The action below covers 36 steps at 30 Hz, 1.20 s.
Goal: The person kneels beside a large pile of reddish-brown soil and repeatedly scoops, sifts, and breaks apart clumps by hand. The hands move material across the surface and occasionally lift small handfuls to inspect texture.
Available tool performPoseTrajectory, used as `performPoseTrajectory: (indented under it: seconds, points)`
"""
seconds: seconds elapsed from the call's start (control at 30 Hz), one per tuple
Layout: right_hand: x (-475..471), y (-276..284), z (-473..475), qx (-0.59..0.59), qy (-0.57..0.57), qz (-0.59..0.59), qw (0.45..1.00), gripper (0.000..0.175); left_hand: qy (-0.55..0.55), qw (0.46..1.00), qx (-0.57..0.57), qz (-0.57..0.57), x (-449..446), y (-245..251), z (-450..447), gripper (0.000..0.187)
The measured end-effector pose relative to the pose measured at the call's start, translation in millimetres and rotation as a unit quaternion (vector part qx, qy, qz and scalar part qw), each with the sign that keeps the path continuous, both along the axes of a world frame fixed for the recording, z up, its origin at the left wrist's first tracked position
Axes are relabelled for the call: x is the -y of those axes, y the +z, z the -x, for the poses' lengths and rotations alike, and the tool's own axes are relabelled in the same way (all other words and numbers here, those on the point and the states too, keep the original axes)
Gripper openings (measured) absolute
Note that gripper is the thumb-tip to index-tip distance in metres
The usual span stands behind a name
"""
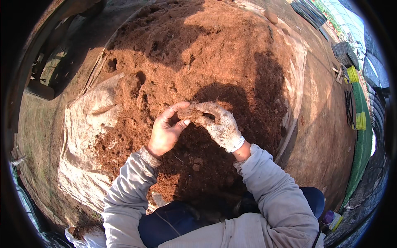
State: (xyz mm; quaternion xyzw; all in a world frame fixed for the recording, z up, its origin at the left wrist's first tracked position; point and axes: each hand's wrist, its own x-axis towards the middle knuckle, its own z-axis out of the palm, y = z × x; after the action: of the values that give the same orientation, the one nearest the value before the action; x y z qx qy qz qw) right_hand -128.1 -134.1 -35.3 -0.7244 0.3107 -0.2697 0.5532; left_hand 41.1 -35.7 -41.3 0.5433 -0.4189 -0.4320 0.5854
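Note:
A wide heap of reddish-brown fibrous growing material (217, 40), resembling coco peat, lies spread on a pale woven sheet (83, 136). Above its shaded near part, my bare left hand (167, 130) and my right hand (221, 124), in a dirt-covered white glove, meet fingertip to fingertip. Between them they pinch a small brown fibrous clump (190, 114), its left side held by my left thumb and fingers, its right side by my gloved fingers. Part of the clump is hidden by the fingers. Small lumps (196, 167) rest on the heap below my hands.
A wheeled vehicle or cart (40, 90) stands at the left. Stacked dark trays (345, 54), yellow objects (360, 121) and a green strip (361, 161) line the right side beside dark netting. A white sack (90, 238) sits at the lower left.

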Motion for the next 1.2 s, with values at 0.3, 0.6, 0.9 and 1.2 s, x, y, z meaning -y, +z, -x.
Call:
performPoseTrajectory:
  seconds: [0.3,0.6,0.9,1.2]
  points:
    - [14.7,-7.7,3.0,0.091,-0.036,-0.204,0.974,0.036,0.018,1.000,0.012,0.010,-13.8,-13.4,-13.9,0.031]
    - [-27.9,-11.6,-32.0,-0.005,-0.002,-0.271,0.963,0.030,0.066,0.990,0.123,-0.030,-11.5,-23.8,-1.4,0.029]
    - [-46.1,11.4,-54.3,-0.049,-0.113,-0.233,0.965,0.037,0.171,0.983,0.038,-0.060,10.3,-11.4,6.6,0.034]
    - [-11.9,-0.4,-45.6,0.040,-0.125,-0.253,0.959,0.029,0.004,0.984,-0.146,-0.101,9.3,-18.9,8.0,0.031]
